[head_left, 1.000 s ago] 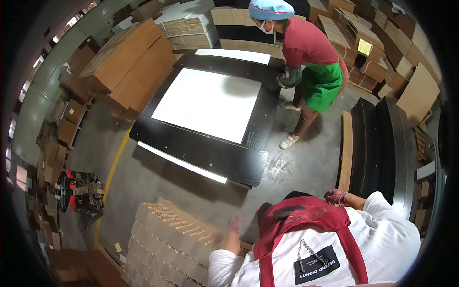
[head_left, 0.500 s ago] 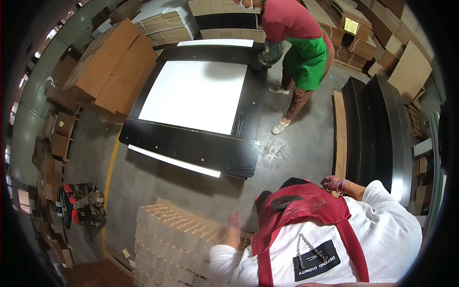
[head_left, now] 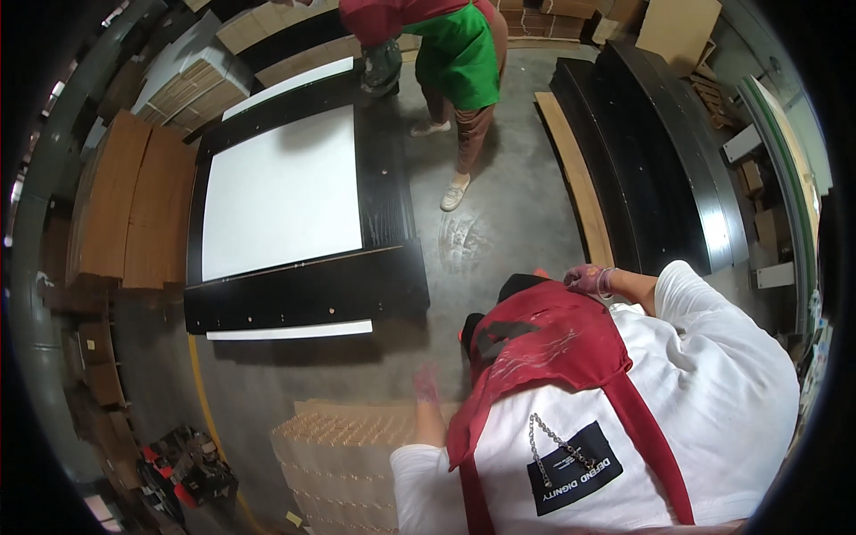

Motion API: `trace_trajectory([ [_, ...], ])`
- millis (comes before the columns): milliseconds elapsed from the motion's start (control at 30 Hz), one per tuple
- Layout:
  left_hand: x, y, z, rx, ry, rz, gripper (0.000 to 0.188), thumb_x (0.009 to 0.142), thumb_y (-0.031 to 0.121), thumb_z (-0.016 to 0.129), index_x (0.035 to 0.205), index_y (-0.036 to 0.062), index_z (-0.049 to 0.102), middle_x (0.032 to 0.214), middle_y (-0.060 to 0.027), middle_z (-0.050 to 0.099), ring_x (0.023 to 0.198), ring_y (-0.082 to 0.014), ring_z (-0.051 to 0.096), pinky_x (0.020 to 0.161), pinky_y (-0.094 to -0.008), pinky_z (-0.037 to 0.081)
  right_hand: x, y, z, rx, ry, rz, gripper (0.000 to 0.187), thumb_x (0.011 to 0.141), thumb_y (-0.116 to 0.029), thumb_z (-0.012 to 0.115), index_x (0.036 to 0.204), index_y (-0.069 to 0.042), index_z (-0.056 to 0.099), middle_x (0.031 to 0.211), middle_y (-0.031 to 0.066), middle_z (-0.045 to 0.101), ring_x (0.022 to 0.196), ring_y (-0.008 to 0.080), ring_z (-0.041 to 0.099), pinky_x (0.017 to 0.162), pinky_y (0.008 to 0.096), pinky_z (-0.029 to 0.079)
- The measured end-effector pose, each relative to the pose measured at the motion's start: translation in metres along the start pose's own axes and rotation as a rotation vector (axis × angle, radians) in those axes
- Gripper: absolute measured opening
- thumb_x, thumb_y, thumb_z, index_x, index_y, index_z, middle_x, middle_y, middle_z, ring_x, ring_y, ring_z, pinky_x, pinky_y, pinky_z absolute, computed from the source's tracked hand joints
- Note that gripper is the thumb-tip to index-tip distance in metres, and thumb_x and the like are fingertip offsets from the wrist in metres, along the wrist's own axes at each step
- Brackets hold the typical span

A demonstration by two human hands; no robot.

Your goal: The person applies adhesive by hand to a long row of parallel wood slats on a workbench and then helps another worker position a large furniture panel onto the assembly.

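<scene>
My right hand, in a purplish-pink glove, is beside the upper edge of my red apron. Its fingers are curled in, and nothing shows in them. Reaching forward past my side, my left hand is gloved in pink and smeared by motion, so its fingers are unclear. It hangs over the floor near a stack of tan cardboard pieces. In front stands a stack of black panels with a large white panel on top, apart from both hands.
A co-worker in a green apron bends at the panels' far right corner. Long black boards and a light wooden board lie at the right. Brown cartons stand left. Red-and-black equipment sits lower left.
The view has turned rightward, so the panel stack and co-worker sit farther left in it. My right hand is now closer to the apron. The co-worker still bends at the panels.
</scene>
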State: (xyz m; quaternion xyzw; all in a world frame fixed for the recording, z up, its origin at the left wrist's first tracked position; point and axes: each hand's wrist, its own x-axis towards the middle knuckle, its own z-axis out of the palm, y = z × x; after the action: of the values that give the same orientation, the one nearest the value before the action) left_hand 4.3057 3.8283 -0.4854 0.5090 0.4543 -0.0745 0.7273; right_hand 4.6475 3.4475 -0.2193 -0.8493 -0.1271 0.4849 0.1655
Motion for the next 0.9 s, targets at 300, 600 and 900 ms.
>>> trace_trajectory([
  [300,-0.036,0.040,0.022,-0.543,-0.032,-0.116,0.047,0.088,0.031,0.043,0.124,0.0005,0.047,0.122,-0.0177,0.051,0.113,-0.0316,0.048,0.099,-0.0398,0.035,0.010,0.024,0.007,0.003,0.030,-0.024,0.031,0.079,-0.028,0.062,0.104,-0.009,0.064,0.100,0.0115,0.065,0.093,0.0252,0.061,0.083,0.0345,0.048],
  [600,-0.020,0.017,0.032,-0.141,-0.068,0.031,0.048,0.086,0.031,0.042,0.124,0.0009,0.046,0.122,-0.0144,0.051,0.111,-0.0298,0.049,0.097,-0.0397,0.037,0.019,0.019,-0.004,0.124,-0.011,0.041,0.032,0.078,-0.024,0.065,0.102,-0.003,0.063,0.096,0.0119,0.066,0.090,0.0184,0.062,0.079,0.0305,0.049],
  [900,0.005,0.233,-0.016,-0.191,-0.016,-0.018,0.026,0.090,0.035,0.049,0.070,0.0187,0.050,0.062,0.0051,0.042,0.053,-0.0054,0.041,0.048,-0.0211,0.033,0.121,-0.018,-0.125,0.153,-0.165,-0.059,0.042,0.085,-0.028,0.055,0.124,-0.013,0.051,0.096,0.0044,0.063,0.074,0.0163,0.059,0.061,0.0301,0.051],
])
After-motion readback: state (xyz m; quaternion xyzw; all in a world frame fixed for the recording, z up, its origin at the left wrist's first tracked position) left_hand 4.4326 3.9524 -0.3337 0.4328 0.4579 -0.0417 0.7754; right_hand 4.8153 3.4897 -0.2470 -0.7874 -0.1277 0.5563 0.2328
